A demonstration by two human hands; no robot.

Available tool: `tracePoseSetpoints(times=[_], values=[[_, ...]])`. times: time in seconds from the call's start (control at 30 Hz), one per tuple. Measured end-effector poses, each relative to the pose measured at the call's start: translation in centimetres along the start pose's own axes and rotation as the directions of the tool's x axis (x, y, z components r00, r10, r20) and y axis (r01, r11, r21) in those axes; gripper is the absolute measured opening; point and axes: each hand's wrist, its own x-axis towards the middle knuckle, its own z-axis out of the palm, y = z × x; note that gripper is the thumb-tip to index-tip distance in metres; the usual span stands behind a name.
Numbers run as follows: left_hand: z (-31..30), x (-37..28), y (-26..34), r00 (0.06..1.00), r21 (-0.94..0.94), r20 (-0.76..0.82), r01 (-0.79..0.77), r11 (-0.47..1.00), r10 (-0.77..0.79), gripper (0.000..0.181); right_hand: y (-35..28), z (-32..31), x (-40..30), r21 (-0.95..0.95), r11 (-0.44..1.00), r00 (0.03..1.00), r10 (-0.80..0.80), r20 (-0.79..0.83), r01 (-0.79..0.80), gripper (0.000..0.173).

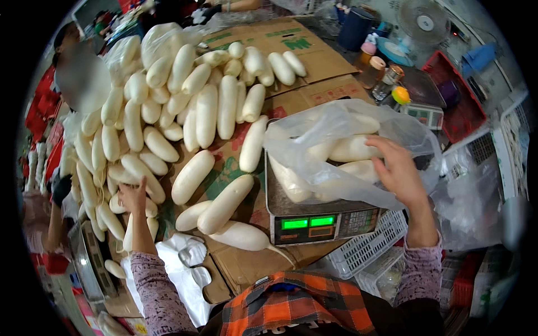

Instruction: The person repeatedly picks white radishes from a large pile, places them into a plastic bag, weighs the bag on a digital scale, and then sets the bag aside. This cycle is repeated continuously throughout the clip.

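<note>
My left hand reaches into a large pile of white daikon radishes. Its thumb is raised apart from the fingers, whose tips are partly hidden against the radishes. On the right, my right hand rests with spread fingers at a translucent plastic bag, beside a daikon inside it. Several daikons fill that bag, which lies on the metal platform of a digital scale with lit green displays. Between my hands lie loose daikons, one resting across two others.
Flattened cardboard covers the table. White plastic bags lie near my left forearm, beside another scale. White plastic baskets stand below right. Bottles and a red tray sit back right. Another person is at left.
</note>
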Motion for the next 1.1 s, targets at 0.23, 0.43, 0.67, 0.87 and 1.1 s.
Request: tracePoseSetpoints(times=[0.23,0.43,0.67,0.87,1.1], values=[[4.9,5.0,-6.6,0.939,-0.463,0.344,0.192,0.865,-0.024,0.086,3.7,1.4,1.4,-0.187,0.976,0.971,0.145,0.190,-0.109,0.043],[0.9,-2.2,-2.7,0.924,-0.777,0.234,-0.009,0.629,0.303,0.053,5.2,0.8,2.4,-0.320,0.923,0.892,0.317,0.322,-0.213,0.046],[-17.9,-13.2,6.7,0.694,-0.967,0.255,0.167,0.194,0.673,0.053,7.6,0.4,4.1,-0.483,0.849,0.762,0.453,0.462,-0.212,0.054],[-25.3,-22.8,16.6,0.463,-0.904,-0.074,0.343,-0.255,0.884,0.075,5.6,-0.5,2.3,-0.397,0.917,0.913,0.186,0.364,-0.028,0.037],[-23.2,-27.7,29.7,0.007,-0.744,-0.606,-0.361,-0.563,0.796,0.058,-0.3,4.8,6.2,0.494,0.740,0.886,-0.424,-0.185,0.457,0.026]])
